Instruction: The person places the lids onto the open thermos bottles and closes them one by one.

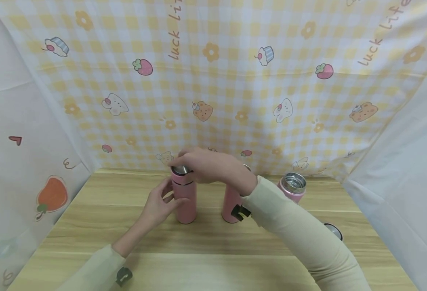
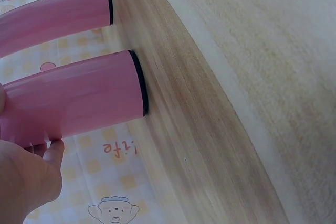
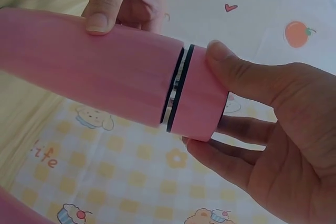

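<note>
A pink thermos (image 1: 186,208) stands upright on the wooden table, left of centre. My left hand (image 1: 158,206) holds its body from the left, the thumb across the front; in the right wrist view that thumb lies along the pink wall. Around the pink lid (image 3: 200,93) at its top, my right hand (image 1: 209,165) curls its thumb and fingers. Between lid and body the right wrist view shows a narrow gap with a bit of bright metal neck. The lid's silver top is partly covered by the right hand in the head view.
A second pink thermos (image 1: 230,204) stands to the right, its upper part mostly behind my right wrist. Farther right is a third thermos (image 1: 294,184) with its metal mouth uncovered. A loose lid (image 1: 333,231) lies near the right arm. A checked cloth (image 1: 235,89) hangs behind the table.
</note>
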The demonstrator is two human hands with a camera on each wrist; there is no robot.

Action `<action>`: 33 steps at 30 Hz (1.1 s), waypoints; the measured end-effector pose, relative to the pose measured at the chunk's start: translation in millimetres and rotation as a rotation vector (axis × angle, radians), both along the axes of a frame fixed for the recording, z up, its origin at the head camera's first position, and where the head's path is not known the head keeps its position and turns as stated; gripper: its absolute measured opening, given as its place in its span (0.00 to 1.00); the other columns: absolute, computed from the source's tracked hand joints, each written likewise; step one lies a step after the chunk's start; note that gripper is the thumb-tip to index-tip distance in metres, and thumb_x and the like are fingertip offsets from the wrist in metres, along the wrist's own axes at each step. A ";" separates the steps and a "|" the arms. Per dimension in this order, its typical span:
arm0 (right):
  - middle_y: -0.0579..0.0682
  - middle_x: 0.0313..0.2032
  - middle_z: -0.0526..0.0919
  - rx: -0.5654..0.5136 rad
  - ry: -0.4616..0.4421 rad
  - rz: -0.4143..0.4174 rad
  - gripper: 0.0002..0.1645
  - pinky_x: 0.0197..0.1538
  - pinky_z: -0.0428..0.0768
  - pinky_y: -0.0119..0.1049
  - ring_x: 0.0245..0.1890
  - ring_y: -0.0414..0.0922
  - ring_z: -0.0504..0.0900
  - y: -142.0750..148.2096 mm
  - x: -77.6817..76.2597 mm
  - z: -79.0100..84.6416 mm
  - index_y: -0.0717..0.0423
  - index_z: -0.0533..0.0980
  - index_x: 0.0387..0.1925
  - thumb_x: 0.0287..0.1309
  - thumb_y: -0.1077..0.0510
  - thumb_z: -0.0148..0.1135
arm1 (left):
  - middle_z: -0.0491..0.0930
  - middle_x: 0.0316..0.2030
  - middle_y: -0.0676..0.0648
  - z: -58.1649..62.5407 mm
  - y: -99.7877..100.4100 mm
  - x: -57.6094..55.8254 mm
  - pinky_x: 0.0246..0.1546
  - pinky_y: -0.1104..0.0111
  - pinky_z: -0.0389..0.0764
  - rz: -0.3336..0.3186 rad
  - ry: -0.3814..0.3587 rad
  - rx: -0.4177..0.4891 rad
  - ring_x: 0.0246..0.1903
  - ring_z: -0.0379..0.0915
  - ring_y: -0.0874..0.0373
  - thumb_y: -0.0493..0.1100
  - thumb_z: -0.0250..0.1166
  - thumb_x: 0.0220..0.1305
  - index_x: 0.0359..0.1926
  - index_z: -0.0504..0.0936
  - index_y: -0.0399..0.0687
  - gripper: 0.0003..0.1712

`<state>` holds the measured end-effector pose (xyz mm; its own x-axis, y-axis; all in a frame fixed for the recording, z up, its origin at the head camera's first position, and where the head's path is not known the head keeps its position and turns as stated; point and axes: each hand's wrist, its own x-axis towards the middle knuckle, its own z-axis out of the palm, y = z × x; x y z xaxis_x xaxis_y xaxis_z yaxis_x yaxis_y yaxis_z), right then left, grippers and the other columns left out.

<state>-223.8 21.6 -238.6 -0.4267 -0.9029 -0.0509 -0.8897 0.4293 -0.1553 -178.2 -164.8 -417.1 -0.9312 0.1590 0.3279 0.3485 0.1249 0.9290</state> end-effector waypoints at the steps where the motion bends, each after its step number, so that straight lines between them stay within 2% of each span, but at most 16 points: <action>1: 0.52 0.57 0.78 -0.001 0.015 -0.001 0.28 0.50 0.78 0.31 0.54 0.44 0.76 -0.6 0.2 -0.7 0.51 0.74 0.68 0.69 0.61 0.65 | 0.72 0.64 0.43 -0.1 -0.2 -0.1 0.59 0.64 0.77 0.000 0.000 -0.001 0.61 0.70 0.46 0.35 0.76 0.60 0.73 0.66 0.44 0.43; 5: 0.49 0.48 0.79 -0.017 0.065 -0.004 0.22 0.43 0.77 0.30 0.45 0.42 0.76 -2.7 0.3 -3.6 0.49 0.78 0.62 0.68 0.54 0.68 | 0.71 0.65 0.43 0.5 -0.5 0.6 0.60 0.65 0.76 -0.001 -0.009 0.003 0.62 0.70 0.46 0.35 0.76 0.60 0.74 0.65 0.44 0.44; 11: 0.45 0.37 0.74 -0.028 0.132 -0.043 0.18 0.33 0.76 0.30 0.33 0.41 0.75 -4.3 1.2 -7.0 0.47 0.79 0.50 0.64 0.45 0.70 | 0.70 0.66 0.43 0.8 -0.6 0.5 0.60 0.66 0.76 -0.001 -0.006 0.003 0.63 0.69 0.45 0.34 0.76 0.59 0.74 0.66 0.45 0.44; 15: 0.45 0.35 0.73 -0.019 0.154 -0.069 0.19 0.30 0.74 0.30 0.31 0.42 0.74 -4.2 1.8 -8.1 0.46 0.79 0.50 0.65 0.43 0.69 | 0.70 0.66 0.41 -0.5 -0.6 -0.5 0.59 0.65 0.76 0.002 -0.004 0.004 0.62 0.69 0.44 0.33 0.76 0.59 0.72 0.67 0.43 0.43; 18: 0.46 0.36 0.73 -0.016 0.148 -0.072 0.22 0.30 0.74 0.30 0.31 0.42 0.74 -2.7 -0.3 -9.5 0.46 0.77 0.56 0.67 0.41 0.66 | 0.70 0.66 0.41 -1.6 -0.6 -1.2 0.60 0.65 0.76 0.000 -0.008 0.011 0.62 0.69 0.44 0.33 0.76 0.59 0.72 0.67 0.42 0.43; 21: 0.48 0.40 0.74 -0.043 0.110 -0.050 0.32 0.32 0.75 0.30 0.32 0.42 0.73 0.6 -4.7 -10.5 0.48 0.75 0.65 0.66 0.38 0.66 | 0.70 0.66 0.41 -1.8 -0.5 -1.4 0.60 0.65 0.76 -0.004 -0.009 0.012 0.62 0.69 0.44 0.33 0.76 0.59 0.72 0.67 0.43 0.42; 24: 0.51 0.52 0.76 -0.102 0.036 0.021 0.40 0.42 0.76 0.28 0.40 0.41 0.76 4.5 -10.2 -10.6 0.52 0.69 0.72 0.65 0.40 0.67 | 0.71 0.65 0.42 -1.8 -0.5 -1.8 0.60 0.65 0.76 -0.006 -0.006 0.001 0.63 0.69 0.45 0.34 0.76 0.59 0.71 0.68 0.43 0.41; 27: 0.53 0.64 0.72 -0.129 -0.052 0.111 0.37 0.55 0.74 0.28 0.55 0.43 0.76 7.4 -14.8 -9.4 0.54 0.68 0.73 0.67 0.51 0.69 | 0.71 0.64 0.42 -2.1 -0.4 -1.8 0.60 0.65 0.76 -0.003 -0.003 -0.008 0.62 0.70 0.45 0.34 0.76 0.59 0.71 0.68 0.42 0.41; 29: 0.54 0.70 0.68 -0.116 -0.098 0.143 0.34 0.60 0.72 0.28 0.64 0.45 0.71 8.6 -16.3 -7.9 0.54 0.69 0.72 0.67 0.59 0.67 | 0.72 0.63 0.42 -1.5 -0.1 -1.1 0.59 0.64 0.76 0.000 -0.006 -0.007 0.62 0.70 0.45 0.35 0.76 0.59 0.70 0.68 0.42 0.40; 33: 0.55 0.72 0.65 -0.057 -0.125 0.130 0.31 0.60 0.73 0.29 0.68 0.47 0.69 9.2 -15.3 -4.8 0.52 0.71 0.70 0.68 0.67 0.63 | 0.73 0.62 0.43 -0.5 0.0 -0.1 0.59 0.64 0.77 0.008 -0.019 -0.001 0.61 0.71 0.46 0.35 0.76 0.59 0.70 0.69 0.43 0.40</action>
<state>-239.2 30.8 -243.4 -0.2997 -0.9530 -0.0437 -0.9093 0.2992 -0.2891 -178.3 -164.8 -417.6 -0.9385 0.1516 0.3104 0.3301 0.1288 0.9351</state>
